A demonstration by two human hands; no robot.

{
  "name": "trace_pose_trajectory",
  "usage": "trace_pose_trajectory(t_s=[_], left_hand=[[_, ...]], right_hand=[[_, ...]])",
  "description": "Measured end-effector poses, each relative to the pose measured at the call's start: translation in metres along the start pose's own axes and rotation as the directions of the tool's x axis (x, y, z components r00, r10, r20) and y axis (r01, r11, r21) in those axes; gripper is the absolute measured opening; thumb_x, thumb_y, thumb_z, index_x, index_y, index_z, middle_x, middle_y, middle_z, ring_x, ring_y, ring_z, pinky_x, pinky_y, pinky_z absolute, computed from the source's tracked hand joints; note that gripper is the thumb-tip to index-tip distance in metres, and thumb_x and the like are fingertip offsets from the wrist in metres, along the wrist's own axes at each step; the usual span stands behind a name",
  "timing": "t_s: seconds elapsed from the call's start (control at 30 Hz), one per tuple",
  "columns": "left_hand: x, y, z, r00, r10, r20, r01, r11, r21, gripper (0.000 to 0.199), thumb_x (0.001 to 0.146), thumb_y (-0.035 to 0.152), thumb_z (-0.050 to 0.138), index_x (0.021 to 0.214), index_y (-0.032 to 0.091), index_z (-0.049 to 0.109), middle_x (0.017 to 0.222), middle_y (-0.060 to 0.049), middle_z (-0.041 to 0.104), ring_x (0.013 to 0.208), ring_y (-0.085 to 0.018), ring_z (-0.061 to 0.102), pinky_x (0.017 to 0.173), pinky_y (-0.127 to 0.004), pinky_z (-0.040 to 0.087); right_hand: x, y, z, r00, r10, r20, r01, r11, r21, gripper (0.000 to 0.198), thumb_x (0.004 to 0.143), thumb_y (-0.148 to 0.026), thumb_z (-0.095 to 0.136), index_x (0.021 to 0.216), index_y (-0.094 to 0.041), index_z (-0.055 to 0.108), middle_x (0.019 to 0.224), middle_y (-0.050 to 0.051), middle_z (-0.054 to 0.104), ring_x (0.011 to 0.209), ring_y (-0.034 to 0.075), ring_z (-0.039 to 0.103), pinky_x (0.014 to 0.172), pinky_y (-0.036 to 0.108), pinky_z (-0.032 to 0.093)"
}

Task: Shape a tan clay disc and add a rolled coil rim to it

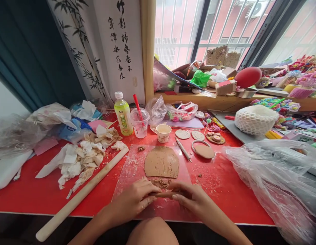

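Observation:
Close to the table's front edge, my left hand and my right hand are closed on the two ends of a thin brown clay roll. Just beyond the roll lie rough clay scraps. Past those, a flat clay slab with a straight near edge and cracks in its surface rests on a clear plastic sheet. A pointed clay tool lies right of the slab, beside a ring and a round clay disc.
A long wooden rolling pin slants over the front edge at left, near crumpled tissues. Behind the slab stand a paper cup, a plastic cup and a drink bottle. A plastic bag lies at right.

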State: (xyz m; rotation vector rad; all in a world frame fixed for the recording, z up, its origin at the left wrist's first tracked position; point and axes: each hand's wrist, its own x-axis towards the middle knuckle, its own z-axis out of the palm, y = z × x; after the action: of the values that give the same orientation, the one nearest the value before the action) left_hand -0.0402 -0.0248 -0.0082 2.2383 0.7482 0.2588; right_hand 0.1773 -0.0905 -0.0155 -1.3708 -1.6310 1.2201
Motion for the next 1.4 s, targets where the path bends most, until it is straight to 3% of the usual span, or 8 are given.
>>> trace_pose_trajectory(t_s=[0.17,0.3,0.4,0.5,0.7,0.8,1.13,1.4], left_hand=[[-0.009,-0.006,0.017,0.988,0.075,-0.135,-0.049,0.982,0.185,0.023,0.091,0.023,0.044,0.11,0.025,0.056,0.102,-0.001,0.062,0.097,-0.012,0.055,0.087,-0.027,0.048],[-0.019,-0.018,0.032,0.924,0.28,-0.26,-0.123,0.863,0.49,0.031,0.09,0.019,0.044,0.12,0.018,0.052,0.117,-0.007,0.06,0.114,-0.018,0.052,0.095,-0.034,0.048],[-0.031,-0.028,0.034,0.906,0.404,-0.128,-0.227,0.718,0.658,0.044,0.09,0.02,0.044,0.133,0.016,0.038,0.133,-0.007,0.052,0.13,-0.02,0.04,0.106,-0.04,0.04],[-0.038,-0.033,0.03,0.929,0.368,0.03,-0.296,0.691,0.659,0.049,0.092,0.024,0.041,0.14,0.021,0.027,0.136,-0.002,0.048,0.132,-0.017,0.037,0.11,-0.04,0.035],[-0.037,-0.03,0.022,0.97,0.239,-0.03,-0.172,0.773,0.611,0.059,0.091,0.034,0.041,0.143,0.022,0.015,0.143,-0.007,0.038,0.137,-0.024,0.027,0.111,-0.046,0.029],[-0.039,-0.027,0.018,0.98,0.192,0.043,-0.184,0.818,0.545,0.054,0.093,0.029,0.039,0.142,0.03,0.017,0.142,0.0,0.04,0.138,-0.022,0.024,0.112,-0.046,0.026],[-0.027,-0.022,-0.008,0.981,-0.037,0.192,-0.044,0.915,0.401,0.045,0.093,0.042,0.029,0.138,0.042,0.023,0.152,0.007,0.014,0.141,-0.03,0.006,0.111,-0.057,0.018],[-0.024,-0.021,-0.015,0.971,0.059,0.233,-0.141,0.925,0.352,0.049,0.091,0.044,0.036,0.138,0.044,0.021,0.152,0.006,0.014,0.14,-0.032,0.012,0.111,-0.057,0.016]], right_hand=[[-0.011,0.015,0.013,0.957,-0.245,-0.157,0.165,0.901,-0.402,0.019,0.088,-0.023,0.051,0.101,-0.017,0.063,0.094,0.005,0.071,0.079,0.016,0.067,0.065,0.025,0.054],[-0.021,0.031,0.021,0.762,-0.647,-0.004,0.356,0.425,-0.832,0.032,0.089,-0.012,0.044,0.12,-0.013,0.056,0.122,0.009,0.061,0.113,0.023,0.057,0.1,0.043,0.043],[-0.032,0.037,0.025,0.768,-0.615,0.179,0.419,0.271,-0.867,0.045,0.088,-0.02,0.051,0.131,-0.007,0.045,0.134,0.01,0.05,0.128,0.022,0.041,0.114,0.044,0.023],[-0.036,0.038,0.026,0.795,-0.543,0.269,0.473,0.279,-0.835,0.055,0.089,-0.025,0.05,0.139,-0.009,0.034,0.139,0.007,0.043,0.132,0.021,0.034,0.114,0.039,0.022],[-0.031,0.033,0.02,0.874,-0.432,0.223,0.404,0.39,-0.828,0.067,0.091,-0.023,0.044,0.146,-0.012,0.006,0.143,0.009,0.035,0.133,0.021,0.031,0.109,0.045,0.029],[-0.035,0.03,0.015,0.87,-0.381,0.314,0.463,0.41,-0.786,0.065,0.091,-0.014,0.037,0.146,-0.011,0.003,0.142,0.008,0.036,0.133,0.017,0.03,0.11,0.042,0.027],[-0.034,0.029,0.007,0.918,-0.329,0.222,0.371,0.514,-0.773,0.069,0.093,-0.026,0.038,0.146,-0.013,-0.004,0.144,0.01,0.032,0.134,0.02,0.026,0.109,0.041,0.032],[-0.033,0.029,-0.004,0.912,-0.31,0.268,0.405,0.583,-0.704,0.068,0.093,-0.025,0.039,0.147,-0.019,-0.001,0.145,0.007,0.03,0.135,0.019,0.024,0.111,0.04,0.027]])
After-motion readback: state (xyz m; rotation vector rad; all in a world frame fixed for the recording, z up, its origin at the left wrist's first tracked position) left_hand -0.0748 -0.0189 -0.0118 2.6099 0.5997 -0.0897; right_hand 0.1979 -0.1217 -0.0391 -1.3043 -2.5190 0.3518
